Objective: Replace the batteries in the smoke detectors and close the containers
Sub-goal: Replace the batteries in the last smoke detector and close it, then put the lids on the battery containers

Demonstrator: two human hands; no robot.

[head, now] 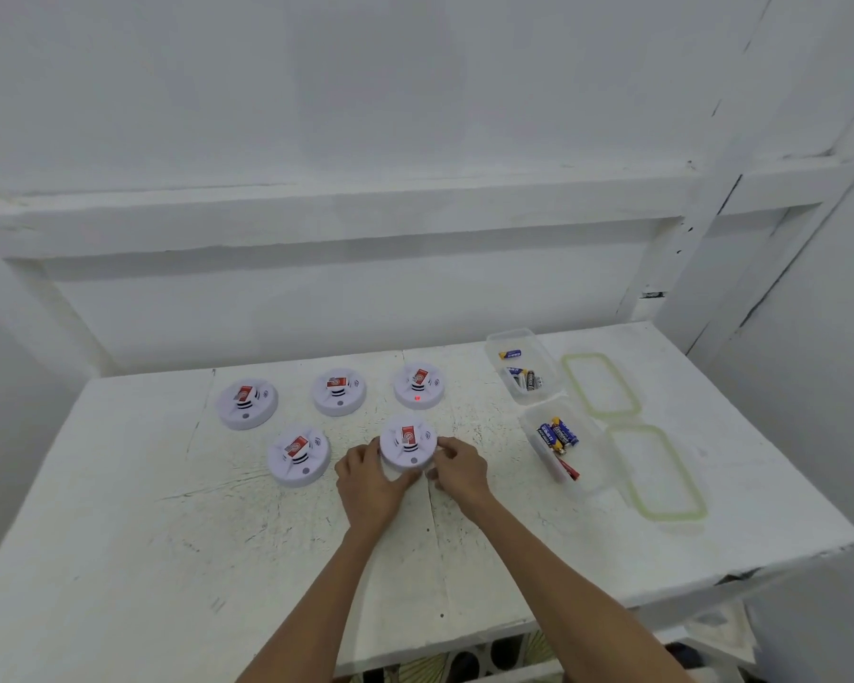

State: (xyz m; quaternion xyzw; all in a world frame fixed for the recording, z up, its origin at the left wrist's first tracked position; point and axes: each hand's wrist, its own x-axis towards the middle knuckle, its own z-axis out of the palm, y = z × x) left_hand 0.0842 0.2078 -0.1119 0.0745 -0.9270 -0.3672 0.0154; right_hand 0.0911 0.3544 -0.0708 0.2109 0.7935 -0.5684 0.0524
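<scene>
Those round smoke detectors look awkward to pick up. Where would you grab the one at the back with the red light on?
Probably by the rim. The lit smoke detector is a low round disc lying flat on the table, so come from above, fingers on opposite sides of its edge. The left hand and right hand flank the near detector the same way.

The white desk point(119, 510) (paint scratched and cracked) carries five smoke detectors point(340, 390) in two rows. At its right stand two open containers point(570, 448) of batteries, with two green-rimmed lids point(659, 473) beside them.
</scene>
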